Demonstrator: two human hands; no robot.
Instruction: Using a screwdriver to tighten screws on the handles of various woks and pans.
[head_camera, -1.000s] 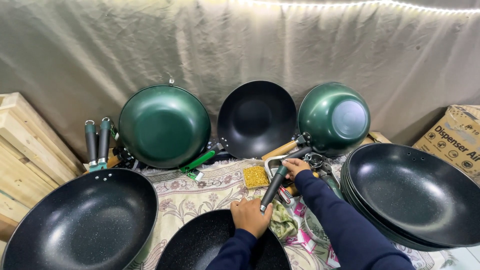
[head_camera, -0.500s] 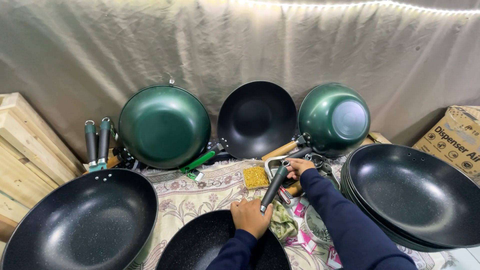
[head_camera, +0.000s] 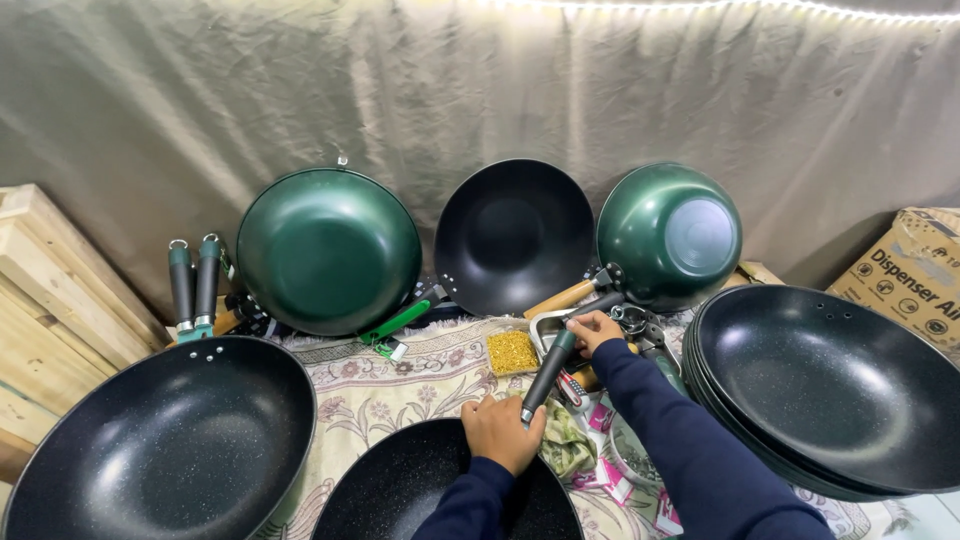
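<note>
Woks (head_camera: 820, 385): black, speckled, semi-gloss coating. Green pans (head_camera: 328, 250): smooth satin enamel. Handle (head_camera: 548, 372): matt dark plastic, metal tip. Backdrop (head_camera: 480, 90): creased cloth. Crate (head_camera: 50, 270): rough wood.

A creased beige cloth backdrop (head_camera: 480, 90) hangs across the whole upper part of the frame, with a thin string of small lights (head_camera: 740, 8) running along its top edge toward the upper right. At the left edge stands a stack of pale wooden planks (head_camera: 50, 290), and at the right edge a brown cardboard box (head_camera: 915, 270) sits against the cloth. Low in the middle, a floral patterned cloth (head_camera: 420, 375) in cream and pink covers the surface.
</note>
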